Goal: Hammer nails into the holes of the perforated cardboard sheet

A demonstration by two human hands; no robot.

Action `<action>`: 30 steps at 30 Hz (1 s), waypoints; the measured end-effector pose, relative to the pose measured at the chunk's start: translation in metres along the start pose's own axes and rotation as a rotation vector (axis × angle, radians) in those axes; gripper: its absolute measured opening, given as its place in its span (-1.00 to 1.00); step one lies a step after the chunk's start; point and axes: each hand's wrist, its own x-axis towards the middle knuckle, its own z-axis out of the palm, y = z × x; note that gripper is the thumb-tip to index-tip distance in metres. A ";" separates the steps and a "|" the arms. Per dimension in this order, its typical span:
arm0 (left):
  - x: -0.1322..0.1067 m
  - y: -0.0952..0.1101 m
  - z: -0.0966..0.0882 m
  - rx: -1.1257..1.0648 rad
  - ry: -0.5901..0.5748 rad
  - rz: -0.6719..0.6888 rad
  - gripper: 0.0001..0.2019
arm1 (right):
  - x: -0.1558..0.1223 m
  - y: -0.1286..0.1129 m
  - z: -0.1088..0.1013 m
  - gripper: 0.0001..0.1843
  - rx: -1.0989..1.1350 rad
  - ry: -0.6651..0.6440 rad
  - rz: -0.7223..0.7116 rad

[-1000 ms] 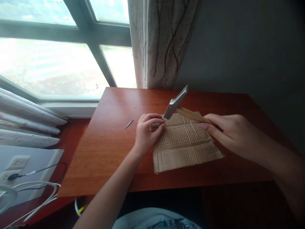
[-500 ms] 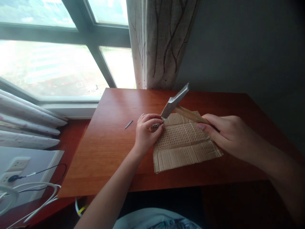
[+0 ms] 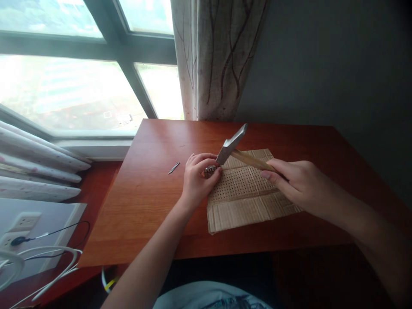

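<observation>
In the head view my left hand (image 3: pixel 198 175) rests at the left edge of a cardboard sheet (image 3: pixel 249 210), with its fingers curled around a small ridged metal piece (image 3: pixel 210 170). The fingers hide most of that piece, so its kind is unclear. My right hand (image 3: pixel 292 178) grips the wooden handle of a hammer (image 3: pixel 231 145). The metal head tilts down to the left, and its lower face is right at my left fingertips; whether it touches the metal piece, I cannot tell. Rows of small holes run across the cardboard's middle.
A thin metal rod (image 3: pixel 174 168) lies on the wooden table (image 3: pixel 151 206), left of my left hand. Beyond the table are a window and a curtain (image 3: pixel 219 64). White cables (image 3: pixel 64 266) and a wall socket (image 3: pixel 25 221) are at the lower left.
The hammer and my right hand have moved down and slightly left, bringing the hammer head closer to my left fingertips. My left hand stays nearly in place.
</observation>
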 end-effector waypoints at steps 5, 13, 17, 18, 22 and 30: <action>0.001 -0.002 0.000 -0.004 -0.014 0.004 -0.97 | 0.001 0.001 0.001 -0.57 0.015 0.001 0.002; 0.003 0.001 0.000 0.000 -0.015 0.010 -0.95 | 0.001 -0.002 -0.006 -0.59 -0.017 -0.031 0.007; 0.002 0.001 0.000 0.022 -0.023 -0.006 -0.95 | 0.004 -0.005 -0.009 -0.62 -0.062 -0.077 0.063; 0.002 0.000 0.000 0.024 -0.019 -0.005 -0.95 | 0.004 -0.005 -0.009 -0.61 -0.068 -0.074 0.066; 0.001 -0.001 0.000 0.025 -0.013 -0.002 -0.95 | 0.004 -0.003 -0.010 -0.63 -0.079 -0.069 0.078; 0.002 0.001 0.000 0.025 -0.021 -0.003 -0.94 | 0.002 -0.002 -0.007 -0.65 -0.051 -0.009 0.075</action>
